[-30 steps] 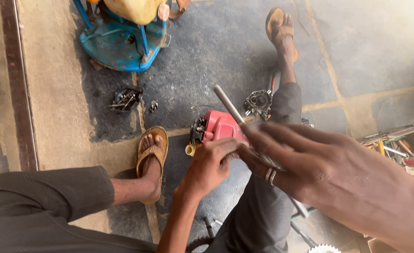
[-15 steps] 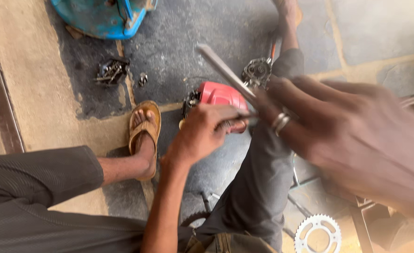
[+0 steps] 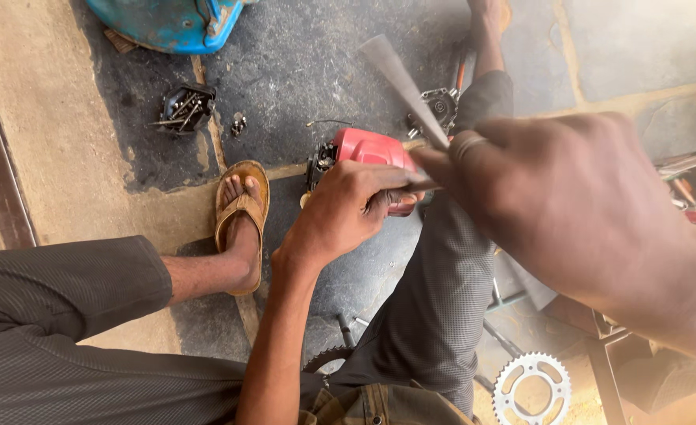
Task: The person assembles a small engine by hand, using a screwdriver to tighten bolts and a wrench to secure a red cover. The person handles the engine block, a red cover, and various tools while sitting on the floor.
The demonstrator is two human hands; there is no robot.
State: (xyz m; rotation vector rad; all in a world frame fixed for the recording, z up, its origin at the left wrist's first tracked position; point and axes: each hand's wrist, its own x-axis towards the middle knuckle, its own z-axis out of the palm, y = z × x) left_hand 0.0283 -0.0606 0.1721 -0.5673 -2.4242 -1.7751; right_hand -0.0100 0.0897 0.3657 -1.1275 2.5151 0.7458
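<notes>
On the oil-stained stone floor [image 3: 324,71], my left hand [image 3: 348,208] clamps the red engine part [image 3: 372,149]. It looks heavy, rigid and greasy. My right hand [image 3: 568,212] has its fingers [image 3: 442,169] closed on a stiff metal rod [image 3: 403,79].

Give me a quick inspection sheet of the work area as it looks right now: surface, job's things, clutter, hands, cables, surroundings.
Surface: stone-slab floor, dark and stained, with pale joints.
Job's things: red engine part on the floor; metal rod, blurred, slanting up from it.
Clutter: heap of small metal parts; round metal assembly; toothed sprocket at lower right.
Hands: left hand closed over the red engine part; right hand, with a ring, gripping the metal rod close to the camera.
Cables: thin wire on the floor beside the red part.
Surroundings: blue container at top; sandalled foot left of the work; metal frame at right edge.
</notes>
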